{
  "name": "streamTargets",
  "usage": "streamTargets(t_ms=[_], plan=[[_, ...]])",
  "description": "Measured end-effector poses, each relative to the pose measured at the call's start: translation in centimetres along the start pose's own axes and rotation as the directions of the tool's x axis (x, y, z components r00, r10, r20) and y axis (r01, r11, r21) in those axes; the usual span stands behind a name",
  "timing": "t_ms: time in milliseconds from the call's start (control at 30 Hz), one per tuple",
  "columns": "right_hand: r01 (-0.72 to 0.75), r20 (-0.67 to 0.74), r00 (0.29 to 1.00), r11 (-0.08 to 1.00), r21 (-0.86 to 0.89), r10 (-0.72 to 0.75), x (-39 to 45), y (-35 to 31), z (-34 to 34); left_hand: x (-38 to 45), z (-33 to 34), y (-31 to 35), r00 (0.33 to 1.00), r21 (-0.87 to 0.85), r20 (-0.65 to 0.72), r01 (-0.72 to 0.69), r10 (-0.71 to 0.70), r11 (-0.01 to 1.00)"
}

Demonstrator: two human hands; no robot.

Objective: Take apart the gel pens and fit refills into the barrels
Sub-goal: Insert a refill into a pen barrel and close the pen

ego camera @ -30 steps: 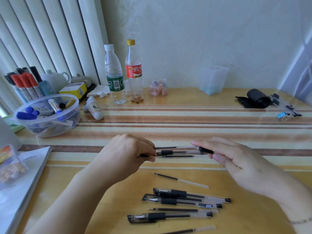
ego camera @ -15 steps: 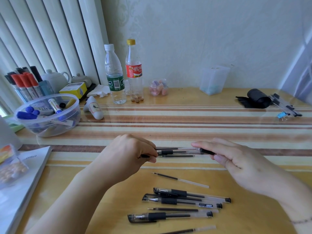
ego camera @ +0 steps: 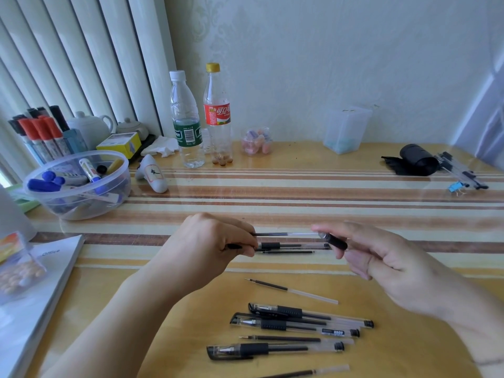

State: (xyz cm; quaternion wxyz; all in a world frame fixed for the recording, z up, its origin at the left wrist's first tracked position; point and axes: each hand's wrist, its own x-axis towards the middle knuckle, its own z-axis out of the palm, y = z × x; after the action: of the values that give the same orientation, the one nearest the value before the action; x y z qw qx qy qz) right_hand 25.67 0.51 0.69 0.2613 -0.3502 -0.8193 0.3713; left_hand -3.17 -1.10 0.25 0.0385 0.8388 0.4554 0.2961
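Above the striped table [ego camera: 300, 192], between the person's two hands, a thin refill [ego camera: 283, 234] stretches level from one grip to the other. Its dark end goes into the curled fingers of the left hand [ego camera: 215, 241], which pinch it; a short black piece sticks out at the back of this fist, and I cannot tell what it is. Its pale end meets the black grip section [ego camera: 334, 241] that the right hand [ego camera: 381, 260] holds between thumb and first fingers, the other fingers being loosely bent.

Just below the refill, under the line of the two grips, a pen [ego camera: 293, 245] and one more refill [ego camera: 286, 252] lie on the table. Nearer to the person than both hands lies a loose refill [ego camera: 291, 291], a little slanted. Still nearer, three capped gel pens [ego camera: 294, 323] lie almost parallel, with another refill [ego camera: 289, 339] between the second and the third.

Far to the left of the left hand stands a clear bowl [ego camera: 114, 186] of markers, and behind the hands stand two bottles [ego camera: 188, 118].
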Motion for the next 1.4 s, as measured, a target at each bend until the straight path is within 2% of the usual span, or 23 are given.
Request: streamTargets(t_ms=[133,333,833,1167,1267,1400], plan=[[-0.026,-0.062,0.998,0.994,-0.107,0.020,0.16,0.41,-0.22,-0.02,-0.09,0.12,1.000,-0.022,-0.019,0.011,-0.011,1.000],[-0.049,-0.053,0.998,0.983,-0.179,0.040,0.18,0.07,-0.31,0.05,-0.09,0.10,1.000,-0.006,-0.010,-0.011,0.011,1.000],[-0.080,-0.064,0.996,0.970,-0.228,0.067,0.14,-0.18,-0.41,-0.02,-0.13,0.19,1.000,-0.012,-0.002,-0.013,0.013,1.000],[-0.047,-0.034,0.999,0.967,-0.251,0.039,0.10,0.08,-0.36,-0.05,0.00,-0.19,0.999,0.032,0.030,-0.036,0.035,0.999],[-0.010,-0.005,1.000,0.946,-0.324,0.008,-0.01,0.09,-0.32,-0.15,0.01,-0.26,0.995,0.089,0.086,-0.055,0.048,0.994],[0.022,0.017,1.000,0.866,-0.500,-0.016,-0.03,-0.25,-0.17,-0.17,0.01,-0.28,0.987,0.160,0.146,-0.085,0.061,0.983]])
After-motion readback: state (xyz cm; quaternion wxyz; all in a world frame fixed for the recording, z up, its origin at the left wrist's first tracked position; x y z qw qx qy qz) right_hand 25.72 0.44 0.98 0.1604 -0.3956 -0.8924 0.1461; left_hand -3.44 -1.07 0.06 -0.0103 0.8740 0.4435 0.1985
